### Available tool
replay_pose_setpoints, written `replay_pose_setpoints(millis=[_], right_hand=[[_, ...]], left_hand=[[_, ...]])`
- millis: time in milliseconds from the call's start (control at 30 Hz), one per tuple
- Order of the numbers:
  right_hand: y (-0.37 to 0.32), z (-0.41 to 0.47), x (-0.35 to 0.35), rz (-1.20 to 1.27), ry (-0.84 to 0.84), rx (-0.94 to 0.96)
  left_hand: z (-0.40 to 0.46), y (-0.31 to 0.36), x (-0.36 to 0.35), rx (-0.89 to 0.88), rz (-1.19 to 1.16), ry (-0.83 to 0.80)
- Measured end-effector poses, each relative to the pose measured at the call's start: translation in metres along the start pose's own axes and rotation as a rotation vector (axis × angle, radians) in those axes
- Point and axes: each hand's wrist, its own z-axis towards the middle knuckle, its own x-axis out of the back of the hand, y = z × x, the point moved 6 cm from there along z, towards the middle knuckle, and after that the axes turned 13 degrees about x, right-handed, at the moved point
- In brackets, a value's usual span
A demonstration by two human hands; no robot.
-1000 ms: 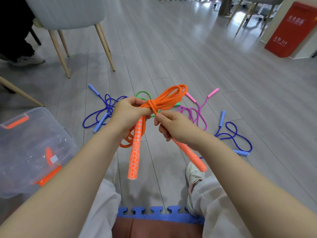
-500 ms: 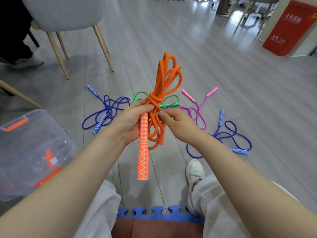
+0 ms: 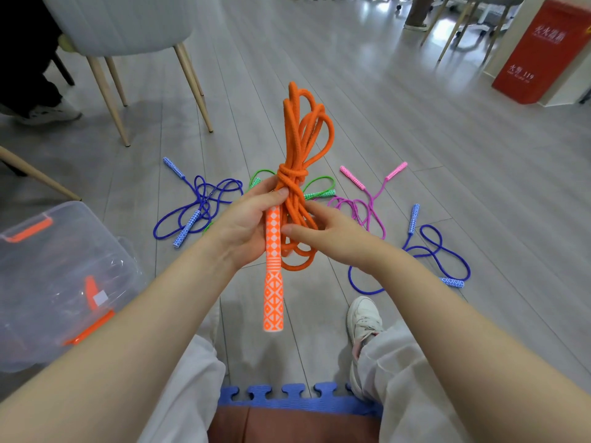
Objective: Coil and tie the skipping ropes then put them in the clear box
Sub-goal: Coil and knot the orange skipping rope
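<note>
Orange rope (image 3: 299,174): coiled, knotted, standing upright between both hands. Left hand (image 3: 246,225) is gripping its handle (image 3: 273,270) just under the knot; right hand (image 3: 326,233) is pinching the lower loops. Clear box (image 3: 54,282): lying well left of the left hand.
</note>
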Motion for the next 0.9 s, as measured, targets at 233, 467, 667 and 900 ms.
replay_pose_setpoints(millis=[233,467,667,900], right_hand=[[-0.011,-0.004,0.003,0.225,0.000,-0.057],[-0.013,-0.007,0.001,0.245,-0.033,-0.086],[-0.016,-0.008,-0.003,0.316,-0.044,-0.108],[-0.008,-0.005,-0.001,0.326,0.003,-0.091]], left_hand=[[-0.001,0.007,-0.002,-0.035,-0.003,0.030],[-0.007,0.013,0.001,-0.209,0.308,0.177],[-0.007,0.010,0.001,-0.191,0.302,0.197],[-0.002,0.007,0.007,-0.156,0.323,0.220]])
